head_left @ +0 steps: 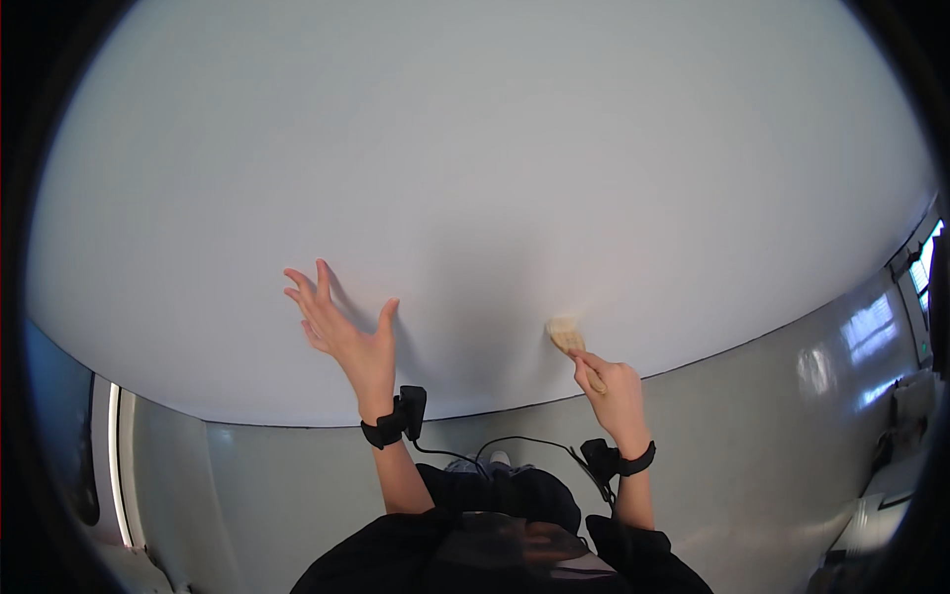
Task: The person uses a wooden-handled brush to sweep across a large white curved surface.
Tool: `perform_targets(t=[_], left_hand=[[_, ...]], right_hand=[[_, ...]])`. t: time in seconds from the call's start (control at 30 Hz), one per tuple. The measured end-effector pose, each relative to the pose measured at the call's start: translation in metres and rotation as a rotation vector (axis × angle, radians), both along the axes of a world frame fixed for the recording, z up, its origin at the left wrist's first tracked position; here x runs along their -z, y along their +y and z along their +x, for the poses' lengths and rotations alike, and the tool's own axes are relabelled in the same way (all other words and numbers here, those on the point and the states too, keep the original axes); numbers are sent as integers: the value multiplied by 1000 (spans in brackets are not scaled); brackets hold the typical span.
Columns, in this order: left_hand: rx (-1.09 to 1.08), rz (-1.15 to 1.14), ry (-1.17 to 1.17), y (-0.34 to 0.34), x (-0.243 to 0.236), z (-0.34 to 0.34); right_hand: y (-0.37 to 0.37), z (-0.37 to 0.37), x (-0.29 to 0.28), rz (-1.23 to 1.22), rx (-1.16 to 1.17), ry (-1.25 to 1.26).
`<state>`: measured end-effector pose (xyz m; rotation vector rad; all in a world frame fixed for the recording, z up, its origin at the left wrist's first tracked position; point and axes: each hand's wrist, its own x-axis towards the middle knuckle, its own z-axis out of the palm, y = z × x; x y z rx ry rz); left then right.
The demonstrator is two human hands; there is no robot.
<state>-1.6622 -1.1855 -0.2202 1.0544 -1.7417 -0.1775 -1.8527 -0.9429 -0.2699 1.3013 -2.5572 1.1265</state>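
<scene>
A large pale wall (475, 129) fills the upper part of the head view. My right hand (616, 394) is closed round the wooden handle of a flat paintbrush (568, 339). The brush's light bristles point up and rest at or very near the wall's lower right part; exact contact I cannot tell. To the left, my left hand (354, 339) is raised with its fingers spread and holds nothing. It is close to the wall, and a soft shadow falls beside it. Both wrists carry black straps with small devices.
A thin black cable (524, 439) runs between the wrist devices in front of my body. Below the wall's dark lower edge lies a grey, shiny floor (732, 436). Furniture (891, 465) stands at the far right, and a dark glossy panel (61, 436) is at the left.
</scene>
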Motion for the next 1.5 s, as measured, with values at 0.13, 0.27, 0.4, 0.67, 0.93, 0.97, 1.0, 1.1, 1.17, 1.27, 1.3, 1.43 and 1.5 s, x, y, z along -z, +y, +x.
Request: perform_targets(t=[0.13, 0.27, 0.4, 0.67, 0.93, 0.97, 1.0, 1.1, 1.17, 1.27, 1.3, 1.43, 1.5], left_hand=[[27, 36, -1, -3, 6, -2], [5, 63, -52, 0, 0, 0], [-85, 54, -233, 0, 1, -4], [-83, 57, -383, 4, 4, -5], [-41, -82, -355, 0, 21, -14], [-35, -78, -353, 0, 22, -16], [-83, -109, -366, -2, 11, 6], [-33, -117, -323, -1, 16, -8], [-30, -119, -315, -1, 15, -8], [-26, -118, -289, -3, 9, -5], [-1, -101, -274, -2, 10, -4], [98, -56, -205, -1, 4, -1], [116, -46, -188, 0, 0, 2]], right_hand=[[6, 11, -30, 46, -15, -53], [12, 32, -80, -313, -119, -57], [-5, 37, -91, -550, -151, 123], [-14, 47, -20, -92, 10, 201], [-8, 46, -12, 60, -24, 3], [-6, 50, -29, -135, -65, -25], [-13, 67, -51, -352, -154, -82], [-8, 72, -93, -483, -207, 64], [-21, 68, -87, -551, -218, 141], [-39, 61, -53, -413, -145, 272], [-39, 63, -44, -411, -152, 270], [-44, 74, -4, -242, -119, 256], [-51, 75, 20, -55, -127, 96]])
